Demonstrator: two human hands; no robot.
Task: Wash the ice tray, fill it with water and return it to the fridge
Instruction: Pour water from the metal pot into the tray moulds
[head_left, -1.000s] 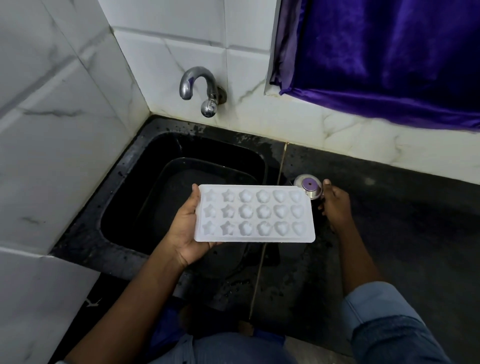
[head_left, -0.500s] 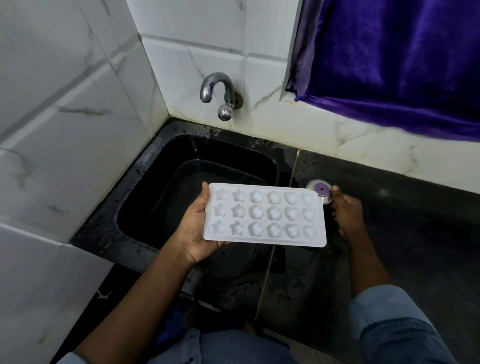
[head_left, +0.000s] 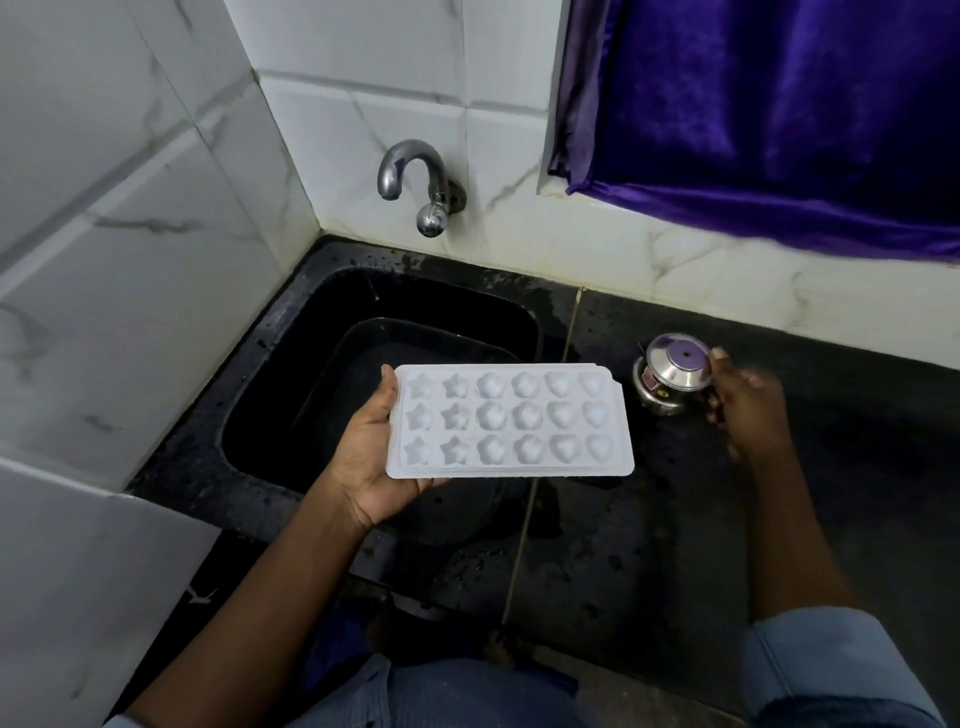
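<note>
We find the ice tray (head_left: 511, 421) held level and face up in the left hand (head_left: 371, 457), which grips it at its left short end, thumb on the top rim and fingers beneath. The tray hangs over the right part of the black sink (head_left: 358, 270), above the dark basin (head_left: 363, 332) that sits inside it, and touches neither. Its star, flower and heart cells look white and empty; we see no water standing in them, though wetness cannot be ruled out. The tap (head_left: 415, 182) on the tiled wall shows no stream. The right hand (head_left: 748, 405) is at the right side of a small steel container with a purple lid (head_left: 670, 379) on the counter (head_left: 779, 519), just beside the tray's right end. That hand is blurred, and we cannot tell whether it grips the container or only touches it. In our judgement the task stands at its start: the tray has been brought to the sink, but washing is not yet under way. Filling is not done, and the return to the fridge, which is not in view, remains. We take the container to be a cleaning aid, but its contents are hidden.
</note>
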